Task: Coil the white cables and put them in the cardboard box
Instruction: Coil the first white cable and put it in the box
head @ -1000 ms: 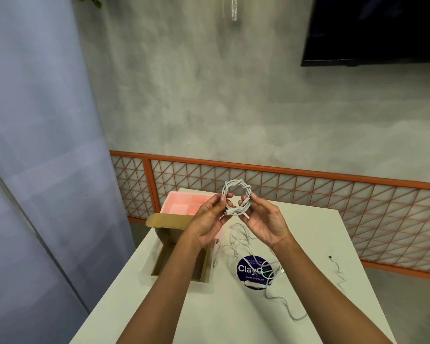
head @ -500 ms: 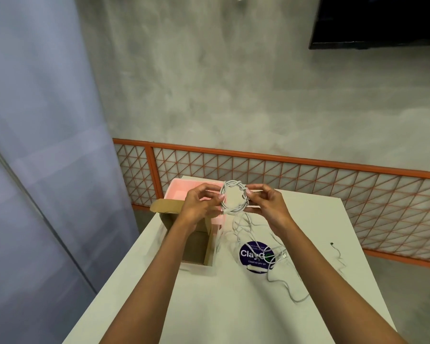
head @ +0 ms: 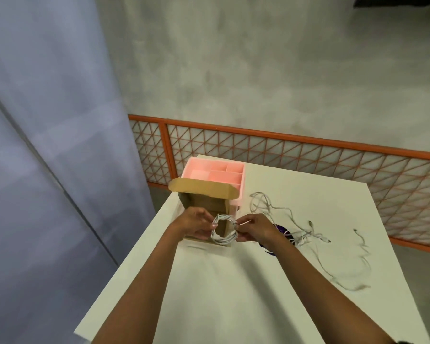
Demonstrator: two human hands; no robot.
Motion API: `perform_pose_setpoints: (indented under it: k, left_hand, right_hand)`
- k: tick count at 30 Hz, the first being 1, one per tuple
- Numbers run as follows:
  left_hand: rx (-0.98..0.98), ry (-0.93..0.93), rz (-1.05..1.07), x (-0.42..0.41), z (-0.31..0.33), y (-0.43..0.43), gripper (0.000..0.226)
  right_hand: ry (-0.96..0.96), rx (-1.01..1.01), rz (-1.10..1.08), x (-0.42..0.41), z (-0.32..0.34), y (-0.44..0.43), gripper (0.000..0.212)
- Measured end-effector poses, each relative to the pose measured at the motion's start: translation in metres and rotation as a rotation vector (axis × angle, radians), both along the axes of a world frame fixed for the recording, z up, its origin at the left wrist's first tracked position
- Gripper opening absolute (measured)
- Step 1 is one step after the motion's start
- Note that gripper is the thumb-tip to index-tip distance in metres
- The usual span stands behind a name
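The left hand (head: pixel 195 225) pinched the left side of the coil (head: pixel 221 241), its fingers curled onto the white loops. The right hand (head: pixel 256 229) pinched the opposite side, with fingertips closed on the strands. Between the two hands the coil stood as a small upright ring, held in the air and facing the person.

Just beyond the left hand and behind the coil sat the box (head: pixel 204 188), open at the top with its far flap raised. The coil hung over the box's near right corner, not yet inside. Past the box, touching its far side, stood a pink tray (head: pixel 241 194) with dividers.

To the right of the right hand, loose cables (head: pixel 305 235) lay tangled on the table (head: pixel 233 294), one loop reaching up toward the tray. A purple disc (head: pixel 280 229) showed partly from behind the right wrist, under those cables. Farther right, well apart from both hands, lay a thin cable (head: pixel 363 244), blurred.
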State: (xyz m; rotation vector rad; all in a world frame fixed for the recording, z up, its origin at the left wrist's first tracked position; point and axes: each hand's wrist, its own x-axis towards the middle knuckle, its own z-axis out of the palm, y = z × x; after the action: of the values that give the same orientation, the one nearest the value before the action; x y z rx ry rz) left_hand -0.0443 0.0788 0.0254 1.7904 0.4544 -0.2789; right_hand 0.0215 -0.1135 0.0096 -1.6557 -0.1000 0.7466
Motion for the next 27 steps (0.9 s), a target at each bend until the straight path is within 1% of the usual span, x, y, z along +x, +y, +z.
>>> perform_pose_setpoints:
  k: [4,7,10,13,17,19,21,24,27]
  left_hand:
    - [0.027,-0.060,0.146,0.001,-0.026,0.019,0.020]
    - [0.056,-0.060,0.236,0.010,-0.040,0.033,0.020]
    - [0.131,-0.054,0.241,0.023,-0.051,0.048,0.014]
    - [0.202,-0.049,0.221,0.036,-0.068,0.063,0.012]
    - [0.310,-0.014,0.206,0.047,-0.090,0.074,0.016]
    - [0.407,0.001,0.171,0.052,-0.101,0.078,0.016]
    - [0.529,0.011,0.100,0.055,-0.108,0.079,0.016]
    - [0.717,0.067,0.004,0.060,-0.116,0.078,0.020]
    - [0.830,0.117,-0.047,0.062,-0.122,0.075,0.025]
  right_hand:
    - [-0.005,-0.065,-0.089,-0.002,-0.020,0.028,0.010]
    - [-0.042,-0.139,-0.161,0.000,-0.034,0.051,0.011]
    - [-0.032,-0.154,-0.232,0.005,-0.048,0.073,0.010]
    - [-0.078,-0.187,-0.245,0.012,-0.067,0.089,0.011]
    - [-0.167,-0.288,-0.202,0.019,-0.088,0.107,0.009]
    - [-0.239,-0.386,-0.130,0.024,-0.097,0.115,0.005]
    - [-0.302,-0.498,-0.042,0.029,-0.103,0.119,0.012]
    - [-0.341,-0.633,0.090,0.036,-0.110,0.125,0.019]
    - [-0.324,-0.675,0.136,0.041,-0.117,0.130,0.023]
